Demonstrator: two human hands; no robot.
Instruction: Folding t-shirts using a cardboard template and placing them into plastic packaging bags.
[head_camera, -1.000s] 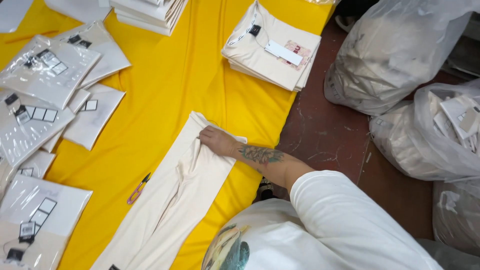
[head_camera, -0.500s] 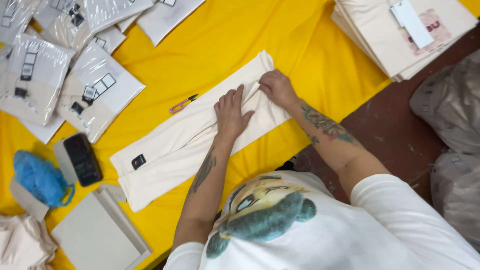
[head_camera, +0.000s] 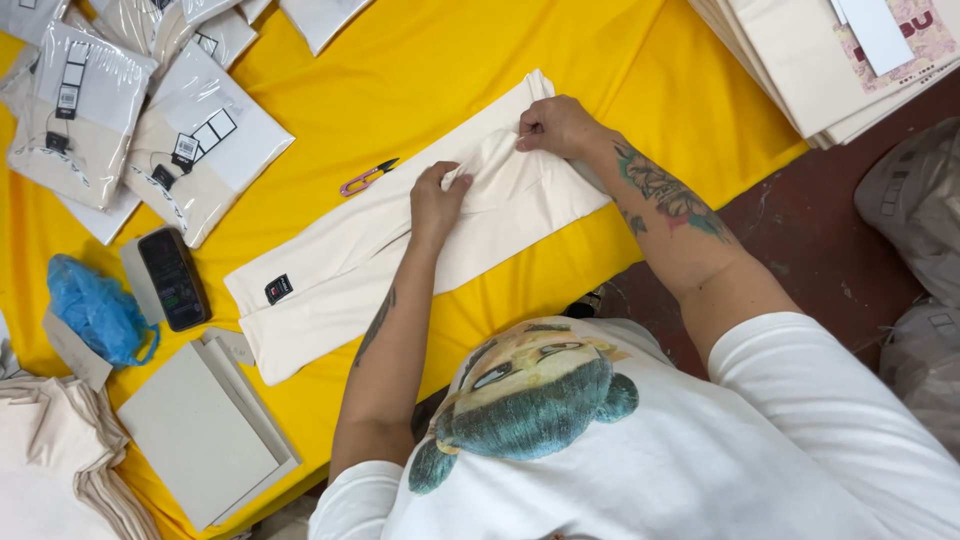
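A raised fold of the cream garment (head_camera: 400, 250) is pinched between both hands: the left hand (head_camera: 437, 197) is closed on the near end of the fold, and the right hand (head_camera: 553, 127) is closed on its far end, close to the garment's upper right corner. The garment is laid flat on the yellow desk (head_camera: 420, 70), its long axis running diagonally from lower left to upper right. Most of its length stretches away from the grip toward the lower left, where a small black label (head_camera: 279, 289) is seen near the end; only a short part lies beyond the right hand.

Just above the garment, beside the left hand, a small pink thread snip (head_camera: 366, 177) is lying on the cloth. Further left, bagged garments (head_camera: 200, 150) with hang tags are spread out, and a black phone (head_camera: 172, 277), a blue plastic bag (head_camera: 98, 310) and grey cardboard sheets (head_camera: 200, 430) are seen. A stack of folded cream pieces (head_camera: 800, 70) sits at the upper right.
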